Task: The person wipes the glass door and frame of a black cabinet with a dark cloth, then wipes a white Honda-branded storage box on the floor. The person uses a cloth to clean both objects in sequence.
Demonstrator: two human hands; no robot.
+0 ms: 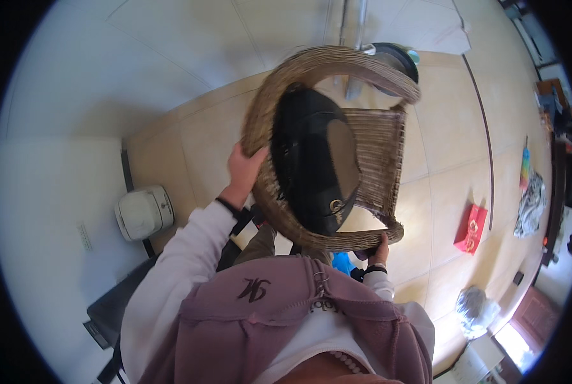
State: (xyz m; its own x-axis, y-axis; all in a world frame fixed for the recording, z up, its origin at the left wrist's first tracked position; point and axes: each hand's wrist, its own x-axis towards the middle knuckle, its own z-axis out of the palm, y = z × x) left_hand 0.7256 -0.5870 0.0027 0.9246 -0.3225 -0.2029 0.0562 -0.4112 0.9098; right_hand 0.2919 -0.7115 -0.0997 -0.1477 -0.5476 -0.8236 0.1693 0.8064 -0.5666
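Observation:
A woven wicker armchair [269, 103] is held up in front of me. My left hand [246, 170] grips its curved rim on the left, thumb on the inner side. My right hand [380, 250] is at the near right end of the rim, fingers around it. Inside the curve lies a black padded item [305, 158], a bag or cushion, with a brown panel and gold lettering. To its right extends a flat woven panel [374, 153] of the chair. The chair's legs cannot be made out.
A white countertop appliance [144, 212] stands on the tiled floor by the left wall. Beyond the chair are a dark round basin [396, 60] and metal poles [361, 24]. To the right lie a red paper bag [471, 229], a patterned cloth [530, 206] and a plastic bag [476, 311].

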